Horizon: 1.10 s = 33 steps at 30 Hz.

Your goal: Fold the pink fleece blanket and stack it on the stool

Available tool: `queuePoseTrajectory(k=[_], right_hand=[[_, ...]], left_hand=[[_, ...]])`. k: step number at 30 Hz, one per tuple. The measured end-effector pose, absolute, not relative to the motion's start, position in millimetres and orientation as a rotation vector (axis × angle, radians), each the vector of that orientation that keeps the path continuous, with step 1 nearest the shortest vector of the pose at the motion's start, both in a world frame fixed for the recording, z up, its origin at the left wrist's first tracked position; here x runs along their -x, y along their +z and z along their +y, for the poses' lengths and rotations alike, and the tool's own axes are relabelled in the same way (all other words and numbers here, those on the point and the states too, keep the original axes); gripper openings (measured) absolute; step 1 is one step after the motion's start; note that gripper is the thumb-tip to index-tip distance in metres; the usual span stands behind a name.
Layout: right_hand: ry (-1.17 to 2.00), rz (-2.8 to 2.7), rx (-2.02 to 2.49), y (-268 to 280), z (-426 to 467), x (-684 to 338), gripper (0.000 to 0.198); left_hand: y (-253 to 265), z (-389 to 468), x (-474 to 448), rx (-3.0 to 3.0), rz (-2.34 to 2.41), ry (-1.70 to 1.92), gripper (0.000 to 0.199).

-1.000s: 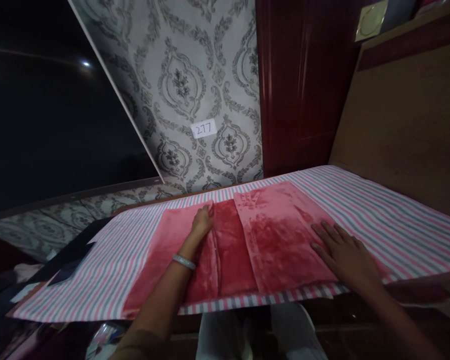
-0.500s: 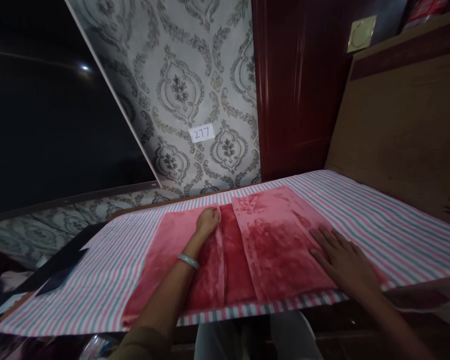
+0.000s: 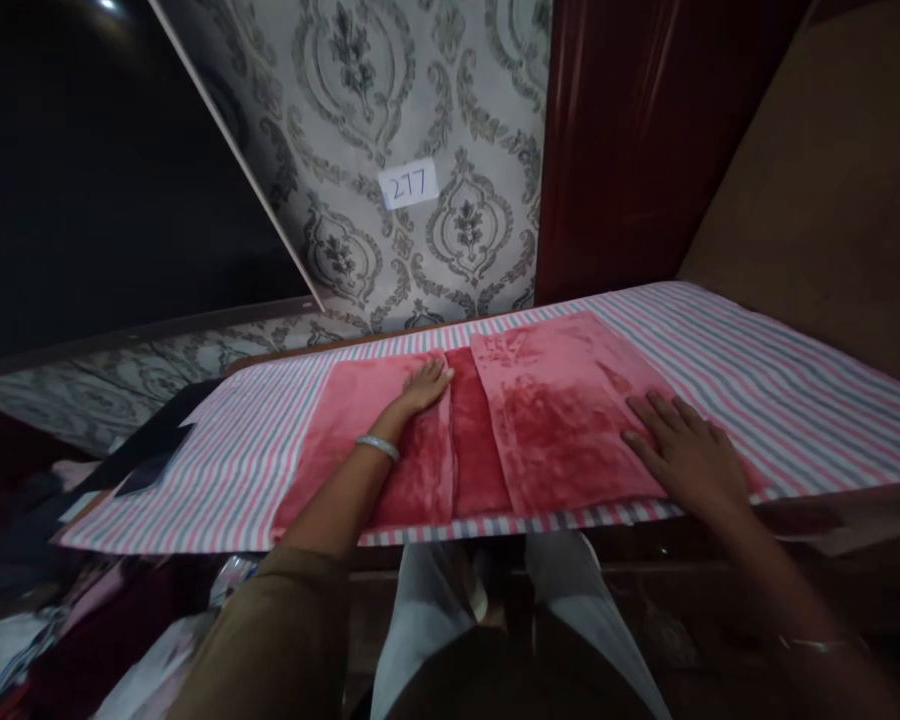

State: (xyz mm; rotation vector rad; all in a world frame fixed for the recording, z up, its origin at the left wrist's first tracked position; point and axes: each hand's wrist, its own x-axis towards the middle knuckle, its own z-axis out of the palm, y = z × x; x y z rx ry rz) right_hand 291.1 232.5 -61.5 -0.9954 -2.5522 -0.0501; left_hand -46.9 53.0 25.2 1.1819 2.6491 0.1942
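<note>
A pinkish-red plush cloth (image 3: 562, 430) lies on a striped sheet (image 3: 780, 390), its two sides folded in toward the middle. Between the folded edges a strip of deeper red shows. My left hand (image 3: 424, 385) rests flat on the left flap near its inner edge, fingers stretched toward the back. On the right flap's outer side, my right hand (image 3: 690, 455) lies palm down with fingers spread. Neither hand grips the cloth. A bracelet circles my left wrist.
A large dark screen (image 3: 120, 190) stands at the left, against patterned wallpaper. Along the back right are a dark red panel (image 3: 645, 150) and a brown cardboard box (image 3: 832, 180). Clothes (image 3: 112, 630) are heaped below at the lower left.
My left hand has uncurled from the left flap's inner edge and now lies flat on it. My right hand stays on the right flap. The view has tilted downward.
</note>
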Motion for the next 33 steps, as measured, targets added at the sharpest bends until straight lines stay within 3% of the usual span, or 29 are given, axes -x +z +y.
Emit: queuePoseTrajectory(k=[8,16,26,33], right_hand=[[-0.028,-2.516,0.948,-69.8,238.8,-293.8,0.061],[-0.053,-2.541,1.006,-65.1,234.7,-292.9,0.063],[-0.078,-2.523,0.997,-71.2,240.6,-292.2,0.059],[-0.107,-2.494,0.971,-74.3,239.9,-290.3,0.057]], left_hand=[[8.5,-29.8,-26.8,-1.443,2.584,0.172,0.07],[-6.0,-22.5,-57.6,-1.425,2.749,0.047,0.075],[19.0,-27.9,-70.1,-1.255,2.835,0.031,0.038],[21.9,-14.4,-62.4,-1.155,2.829,0.017,0.029]])
